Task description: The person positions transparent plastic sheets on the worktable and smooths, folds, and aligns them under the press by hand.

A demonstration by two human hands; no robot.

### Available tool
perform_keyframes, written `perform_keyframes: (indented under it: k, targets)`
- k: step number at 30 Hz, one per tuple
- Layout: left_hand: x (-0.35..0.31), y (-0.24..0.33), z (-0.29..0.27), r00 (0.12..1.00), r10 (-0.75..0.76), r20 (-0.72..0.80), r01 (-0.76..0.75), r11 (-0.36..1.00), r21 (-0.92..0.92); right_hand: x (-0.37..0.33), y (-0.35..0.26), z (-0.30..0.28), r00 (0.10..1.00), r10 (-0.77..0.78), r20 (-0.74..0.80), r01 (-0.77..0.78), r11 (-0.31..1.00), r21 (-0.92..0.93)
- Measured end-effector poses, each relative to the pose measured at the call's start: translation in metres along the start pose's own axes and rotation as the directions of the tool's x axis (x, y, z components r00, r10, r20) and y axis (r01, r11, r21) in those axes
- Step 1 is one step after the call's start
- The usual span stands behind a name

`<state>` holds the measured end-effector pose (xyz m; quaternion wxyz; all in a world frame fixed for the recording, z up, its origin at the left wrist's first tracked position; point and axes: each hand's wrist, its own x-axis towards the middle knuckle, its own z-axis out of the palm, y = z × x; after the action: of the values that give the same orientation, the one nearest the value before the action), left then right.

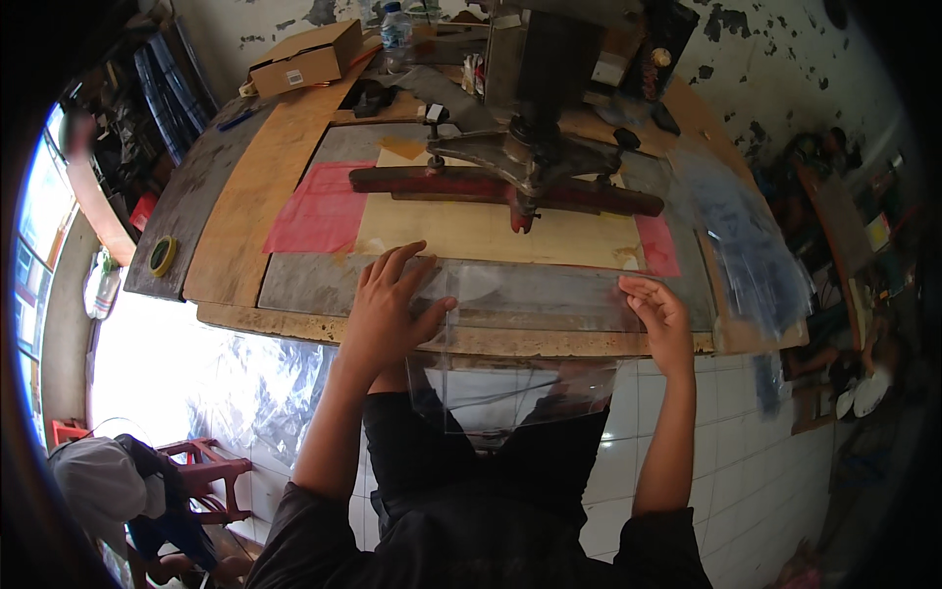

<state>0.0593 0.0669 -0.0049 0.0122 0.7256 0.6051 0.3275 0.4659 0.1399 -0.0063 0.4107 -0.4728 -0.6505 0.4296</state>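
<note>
A clear plastic sheet (530,383) hangs over the table's front edge, its lower part above my lap. The right edge of this sheet is pinched between the thumb and fingers of my right hand (657,312). With its fingers spread, my left hand (392,294) rests at the sheet's left edge, the thumb tip over it. Just beyond both hands a pale yellow sheet (491,236) lies on the grey plate, over pink sheets (319,206). Above them stands a press with a long dark red bar (422,181).
Piled clear plastic (746,250) lies on the table's right side. To the left are a tape roll (163,256), a blue pen (235,120) and a cardboard box (306,59). A water bottle (396,37) stands at the back. A person (108,481) sits low at the left.
</note>
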Motion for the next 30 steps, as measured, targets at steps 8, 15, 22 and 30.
perform_keyframes:
  k: [8,15,22,30]
  targets:
    - [-0.008,-0.009,0.003,1.000,0.030,-0.004,-0.030,0.979,-0.199,-0.005,0.026,0.002,0.982,-0.096,-0.164,0.104,0.994,0.038]
    - [-0.009,-0.003,-0.001,0.985,0.023,-0.169,-0.095,0.896,-0.433,-0.009,-0.010,0.003,0.972,-0.231,0.038,0.234,0.956,-0.179]
    - [-0.001,-0.006,0.004,0.904,0.095,-0.417,-0.328,0.781,-0.531,-0.003,0.011,-0.009,0.989,-0.124,0.082,0.097,0.954,0.282]
    - [0.004,-0.015,0.003,0.962,0.037,0.269,0.259,0.175,-0.950,-0.004,0.045,-0.007,0.954,-0.084,-0.288,0.186,0.919,0.349]
